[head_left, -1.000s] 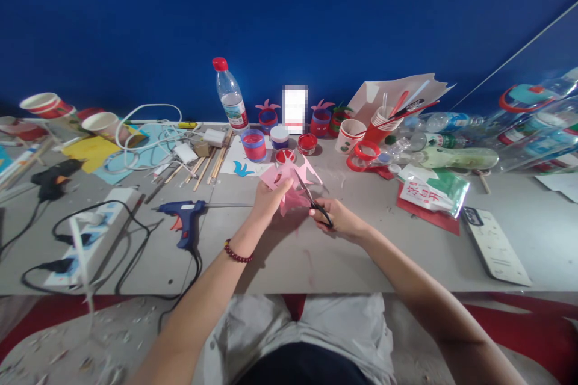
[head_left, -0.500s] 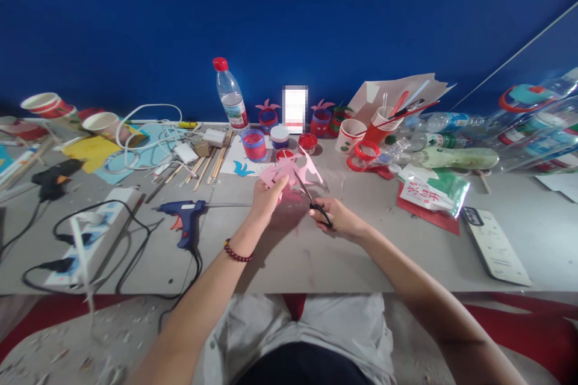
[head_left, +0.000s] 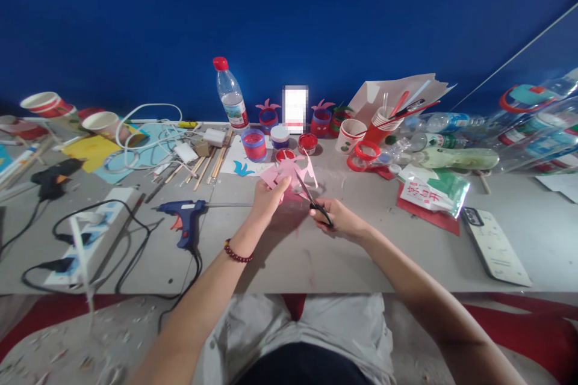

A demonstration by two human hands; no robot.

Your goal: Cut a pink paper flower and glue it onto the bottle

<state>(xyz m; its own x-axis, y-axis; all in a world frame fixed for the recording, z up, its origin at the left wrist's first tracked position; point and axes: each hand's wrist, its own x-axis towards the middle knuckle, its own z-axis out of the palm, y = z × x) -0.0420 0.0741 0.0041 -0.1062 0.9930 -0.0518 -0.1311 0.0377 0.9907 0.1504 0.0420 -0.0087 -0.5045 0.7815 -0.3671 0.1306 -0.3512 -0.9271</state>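
Pinched in my left hand (head_left: 271,192) is a sheet of pink paper (head_left: 289,171), cut into pointed, leaf-like strips and held above the table. My right hand (head_left: 338,216) grips a pair of scissors (head_left: 321,212) by its black handles, the blades pointing up and left against the paper's right side. A narrow pink strip curls out at that side. Just behind the paper stand open pots of red paint (head_left: 307,143), a white-lidded jar (head_left: 280,136) and a cup painted red and blue (head_left: 254,145). A blue paper cutout (head_left: 244,168) lies on a white sheet.
A blue glue gun (head_left: 183,216) and a power strip (head_left: 97,234) with cables lie to the left. A plastic bottle (head_left: 230,96) stands at the back. On the right are a phone (head_left: 495,246), a paper packet (head_left: 427,192) and several bottles (head_left: 458,158).
The pink strip at the paper's right side has swung left and stands more upright. Both hands have hardly moved.
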